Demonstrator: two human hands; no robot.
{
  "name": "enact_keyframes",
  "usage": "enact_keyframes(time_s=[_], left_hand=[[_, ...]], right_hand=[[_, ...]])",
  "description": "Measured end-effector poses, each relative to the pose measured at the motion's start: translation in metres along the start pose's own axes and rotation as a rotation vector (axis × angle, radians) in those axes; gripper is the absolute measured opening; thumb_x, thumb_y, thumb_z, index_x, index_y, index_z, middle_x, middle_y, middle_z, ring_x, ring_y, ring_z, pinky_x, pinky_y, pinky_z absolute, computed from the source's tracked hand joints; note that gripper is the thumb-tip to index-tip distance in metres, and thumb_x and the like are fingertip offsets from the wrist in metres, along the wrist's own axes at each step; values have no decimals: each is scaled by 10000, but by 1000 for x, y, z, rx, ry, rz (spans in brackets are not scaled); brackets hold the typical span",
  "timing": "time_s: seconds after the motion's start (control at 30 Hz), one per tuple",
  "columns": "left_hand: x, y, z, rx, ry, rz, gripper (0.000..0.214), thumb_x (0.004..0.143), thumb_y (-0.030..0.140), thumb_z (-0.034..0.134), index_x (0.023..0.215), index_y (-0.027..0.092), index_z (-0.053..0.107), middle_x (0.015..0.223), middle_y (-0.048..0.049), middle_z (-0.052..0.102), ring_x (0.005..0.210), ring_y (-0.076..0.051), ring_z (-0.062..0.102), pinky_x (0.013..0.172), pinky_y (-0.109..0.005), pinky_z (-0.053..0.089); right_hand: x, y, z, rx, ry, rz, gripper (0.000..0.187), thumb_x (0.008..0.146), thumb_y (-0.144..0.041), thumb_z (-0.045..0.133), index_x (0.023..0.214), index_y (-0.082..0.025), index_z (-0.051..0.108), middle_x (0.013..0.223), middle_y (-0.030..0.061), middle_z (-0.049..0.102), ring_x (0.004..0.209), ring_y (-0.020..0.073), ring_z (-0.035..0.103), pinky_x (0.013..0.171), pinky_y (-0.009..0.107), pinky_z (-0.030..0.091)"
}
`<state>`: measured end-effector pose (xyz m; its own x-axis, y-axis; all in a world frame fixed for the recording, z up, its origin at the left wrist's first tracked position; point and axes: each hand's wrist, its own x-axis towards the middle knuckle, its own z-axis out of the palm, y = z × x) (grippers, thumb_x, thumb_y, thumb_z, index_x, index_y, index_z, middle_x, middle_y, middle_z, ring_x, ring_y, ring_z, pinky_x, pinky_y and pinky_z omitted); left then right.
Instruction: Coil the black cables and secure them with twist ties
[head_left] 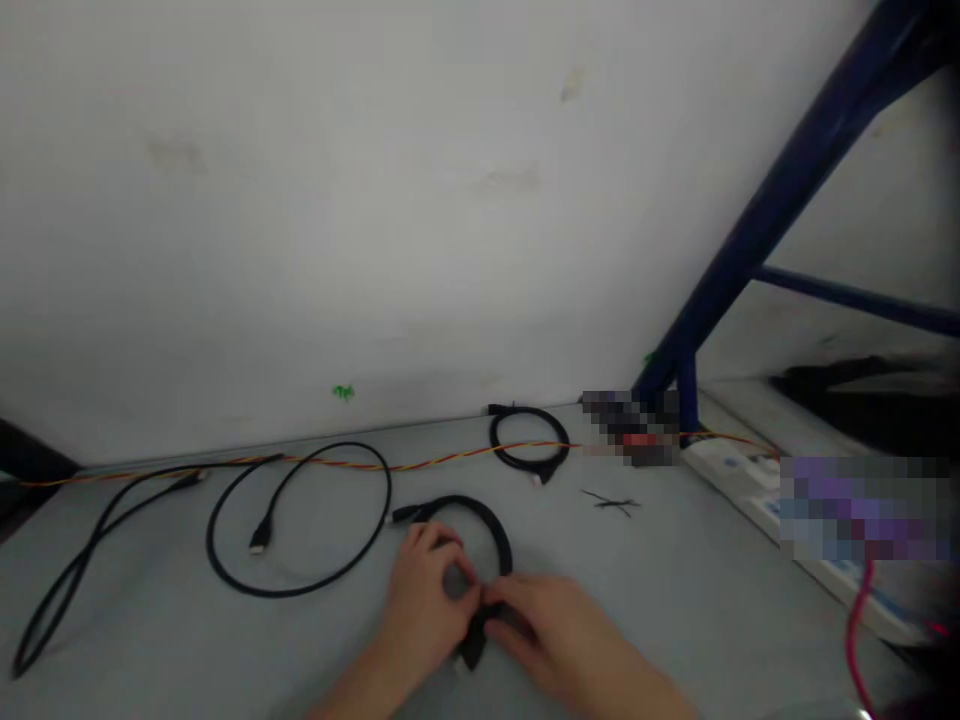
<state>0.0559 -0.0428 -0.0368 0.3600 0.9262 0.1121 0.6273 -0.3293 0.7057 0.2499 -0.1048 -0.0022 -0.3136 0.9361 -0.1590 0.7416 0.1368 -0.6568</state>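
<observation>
A thick black cable (495, 530) is coiled into a loop on the grey surface, one plug lying at the upper left of the loop and another plug (471, 655) at the bottom. My left hand (427, 590) is closed at the loop's lower left, thumb and fingers bent towards the cable. From the right, my right hand (551, 625) pinches the lower part of the coil just above the bottom plug. The fingertips of both hands nearly meet there; whether a thin tie is between them I cannot make out.
A long loose black cable (300, 592) sprawls to the left. Near the wall lies a small coiled cable (566, 440). Thin black ties (615, 502) lie right of it. A red-yellow twisted wire (442, 458) crosses behind. A power strip (731, 462) and blue frame (739, 230) stand right.
</observation>
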Motion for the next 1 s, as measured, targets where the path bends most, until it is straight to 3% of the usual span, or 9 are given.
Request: enact_keyframes(time_s=[0.13, 0.27, 0.67, 0.8, 1.0], left_hand=[[0, 1, 0, 4, 3, -11, 206, 695, 39, 817, 719, 226, 732, 1079, -54, 726, 1111, -292, 629, 1007, -475, 501], [0, 2, -1, 14, 2, -15, 194, 707, 49, 820, 715, 220, 730, 1070, -56, 728, 1106, -294, 634, 1002, -472, 500], [-1, 1, -1, 17, -5, -15, 191, 712, 58, 830, 731, 231, 752, 1121, -58, 728, 1138, -299, 625, 1033, -499, 497], [-1, 0, 0, 29, -6, -4, 196, 713, 48, 813, 722, 229, 738, 1123, -58, 724, 1152, -301, 624, 1042, -501, 497], [-5, 4, 2, 71, -4, 11, 177, 752, 59, 756, 768, 226, 702, 1107, -63, 720, 1141, -308, 626, 1022, -505, 504]], right_hand=[[5, 2, 2, 128, -19, 16, 243, 954, -233, 647, 1139, -257, 803, 897, 7, 793, 777, 179, 688, 715, 250, 415], [9, 2, 8, 96, 1, 66, 212, 934, -223, 650, 1076, -245, 807, 788, -8, 757, 701, 163, 649, 665, 255, 357], [-1, 1, 37, -148, 102, 21, 245, 1026, -113, 513, 1012, -213, 736, 967, 55, 809, 852, 220, 780, 709, 271, 449], [-1, -3, 47, -265, 167, 117, 267, 1052, -102, 472, 1068, -203, 719, 994, 94, 810, 848, 246, 805, 652, 289, 474], [6, -27, 39, -401, 65, 312, 342, 977, 15, 477, 1093, -178, 736, 1027, 136, 815, 932, 293, 828, 651, 305, 516]])
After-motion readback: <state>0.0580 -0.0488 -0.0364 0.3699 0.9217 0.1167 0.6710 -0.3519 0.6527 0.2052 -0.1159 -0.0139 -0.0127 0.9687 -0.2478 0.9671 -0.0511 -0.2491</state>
